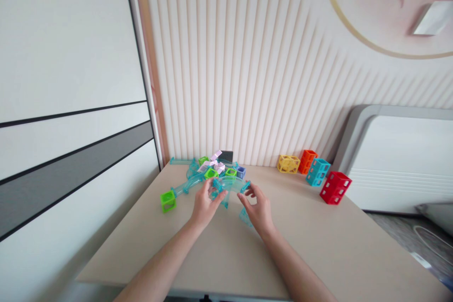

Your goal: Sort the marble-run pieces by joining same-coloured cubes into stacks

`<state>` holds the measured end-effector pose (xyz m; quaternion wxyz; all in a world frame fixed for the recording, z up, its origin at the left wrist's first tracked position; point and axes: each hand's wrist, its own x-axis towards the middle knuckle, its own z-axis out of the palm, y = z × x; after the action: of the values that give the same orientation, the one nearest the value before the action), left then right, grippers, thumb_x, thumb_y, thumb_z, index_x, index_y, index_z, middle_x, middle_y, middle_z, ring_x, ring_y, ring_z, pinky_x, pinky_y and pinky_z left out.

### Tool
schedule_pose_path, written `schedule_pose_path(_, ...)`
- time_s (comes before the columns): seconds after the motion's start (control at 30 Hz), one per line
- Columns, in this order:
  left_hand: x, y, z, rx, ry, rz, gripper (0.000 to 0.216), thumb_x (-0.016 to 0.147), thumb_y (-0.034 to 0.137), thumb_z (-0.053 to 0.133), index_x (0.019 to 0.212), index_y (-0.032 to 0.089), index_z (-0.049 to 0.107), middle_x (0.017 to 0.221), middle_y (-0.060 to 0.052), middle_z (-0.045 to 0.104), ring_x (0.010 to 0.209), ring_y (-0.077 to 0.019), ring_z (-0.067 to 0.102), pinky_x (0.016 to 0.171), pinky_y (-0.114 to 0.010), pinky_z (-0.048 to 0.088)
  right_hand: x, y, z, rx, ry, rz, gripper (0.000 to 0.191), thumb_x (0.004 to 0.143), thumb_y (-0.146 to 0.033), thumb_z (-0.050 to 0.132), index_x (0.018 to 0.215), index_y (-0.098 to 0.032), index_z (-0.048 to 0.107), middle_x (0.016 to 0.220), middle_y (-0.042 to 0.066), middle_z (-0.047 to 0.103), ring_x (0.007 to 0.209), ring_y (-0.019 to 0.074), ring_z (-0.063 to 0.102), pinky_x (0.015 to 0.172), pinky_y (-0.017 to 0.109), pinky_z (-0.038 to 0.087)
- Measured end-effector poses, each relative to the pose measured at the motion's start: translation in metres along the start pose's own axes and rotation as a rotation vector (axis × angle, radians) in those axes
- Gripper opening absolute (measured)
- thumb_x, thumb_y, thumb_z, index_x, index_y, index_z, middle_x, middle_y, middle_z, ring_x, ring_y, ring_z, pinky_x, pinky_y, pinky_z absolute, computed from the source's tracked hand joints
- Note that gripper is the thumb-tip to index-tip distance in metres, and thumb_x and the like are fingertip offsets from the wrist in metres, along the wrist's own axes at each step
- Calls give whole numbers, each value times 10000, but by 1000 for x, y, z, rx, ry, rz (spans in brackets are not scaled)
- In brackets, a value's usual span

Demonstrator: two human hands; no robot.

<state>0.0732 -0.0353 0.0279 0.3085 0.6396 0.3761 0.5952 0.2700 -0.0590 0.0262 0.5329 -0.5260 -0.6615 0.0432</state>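
Observation:
My left hand (205, 204) and my right hand (258, 210) both grip a clear teal curved track piece (230, 185) just above the beige table (318, 240), one hand at each end, fingers pinched on it. Beyond my hands lies a pile of teal track parts (193, 177) with green cubes (211, 173), a blue cube (241, 171) and pale pink pieces (215, 165). A single green cube (168, 200) sits on a track end, left of my left hand. Another teal piece (245, 217) lies partly hidden under my right hand.
At the back right of the table stand a yellow block (288, 163), an orange block (307, 161), a teal block (317, 171) and a red block (335, 187). A ribbed wall (247, 80) rises behind the table. A white unit (399, 160) stands right of the table.

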Motion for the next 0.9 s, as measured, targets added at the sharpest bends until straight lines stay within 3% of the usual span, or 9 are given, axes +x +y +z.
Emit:
schedule_pose_path(0.47,-2,9,1,121,41,20,424,816,435,714,1118,191,544,1046,-98,738,965,-257,735,840,-380,608,-1,9,4,2,48,28,459,841,-470,687,1224,-222,643,888,48,745,813,213,696,758,342,552)
schedule_pose_path(0.9,-2,0,0,242,50,87,411,843,443,693,1135,195,546,1044,-98,738,971,-251,726,856,-385,593,0,6,0,-38,49,-17,368,867,-478,670,1128,-220,694,945,78,773,869,247,715,811,380,554)
